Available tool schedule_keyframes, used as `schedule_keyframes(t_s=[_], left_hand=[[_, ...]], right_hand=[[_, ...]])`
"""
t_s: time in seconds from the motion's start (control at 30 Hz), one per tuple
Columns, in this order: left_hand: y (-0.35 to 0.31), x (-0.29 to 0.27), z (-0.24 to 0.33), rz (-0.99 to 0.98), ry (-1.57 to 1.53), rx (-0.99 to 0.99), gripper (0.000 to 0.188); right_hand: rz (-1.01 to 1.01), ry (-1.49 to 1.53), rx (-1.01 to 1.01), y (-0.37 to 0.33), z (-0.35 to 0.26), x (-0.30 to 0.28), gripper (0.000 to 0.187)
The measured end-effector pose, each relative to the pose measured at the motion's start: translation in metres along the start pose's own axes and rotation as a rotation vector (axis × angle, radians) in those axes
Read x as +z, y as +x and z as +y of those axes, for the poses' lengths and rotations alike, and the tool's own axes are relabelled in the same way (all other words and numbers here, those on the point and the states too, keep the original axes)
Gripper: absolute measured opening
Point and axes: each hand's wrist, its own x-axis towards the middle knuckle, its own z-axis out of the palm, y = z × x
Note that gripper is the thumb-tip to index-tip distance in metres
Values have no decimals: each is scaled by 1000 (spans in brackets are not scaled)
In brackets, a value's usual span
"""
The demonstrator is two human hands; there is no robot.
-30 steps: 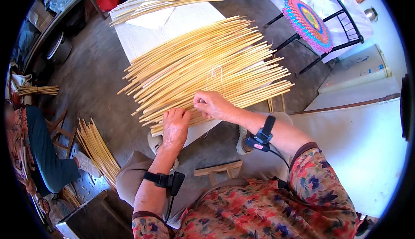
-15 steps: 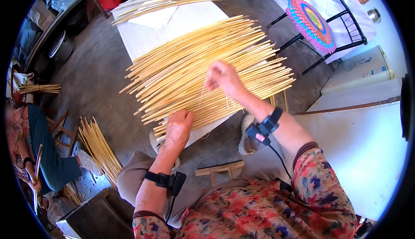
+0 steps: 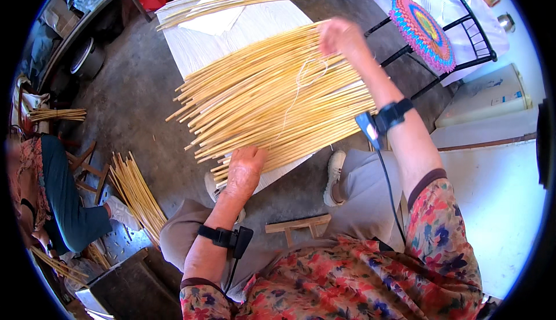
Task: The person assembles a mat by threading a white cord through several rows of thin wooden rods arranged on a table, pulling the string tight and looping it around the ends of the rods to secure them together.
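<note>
Across the middle of the frame, long thin yellow wooden sticks [image 3: 249,83] lie side by side on the white rectangular table [image 3: 194,55], and at lower centre the left hand [image 3: 245,169] rests on them with bent fingers, their grip being hidden. At upper centre the right hand [image 3: 341,37] has curled fingers, but with this blur I cannot tell whether they pinch the thin white thread [image 3: 297,91] looping below; a hard pull might tangle it or disorder the sticks.

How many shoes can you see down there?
3: the camera wearer's right shoe, their left shoe partly behind the left forearm, and the co-worker's shoe beside the floor sticks. The co-worker's other shoe may be hidden.
</note>
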Motion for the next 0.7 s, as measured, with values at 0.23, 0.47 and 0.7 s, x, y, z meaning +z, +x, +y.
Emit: schedule_keyframes(t_s=[0.23,0.47,0.7], left_hand=[[-4,3,-1,-7,-16,-34,12],[-3,2,5,24,17,-8,13],[-5,1,10,38,67,-1,13]], right_hand=[[97,-994,-667,-72,31,58,10],[-159,-1148,-735,-82,13,54,8],[-525,-1111,-794,-115,94,90,10]])
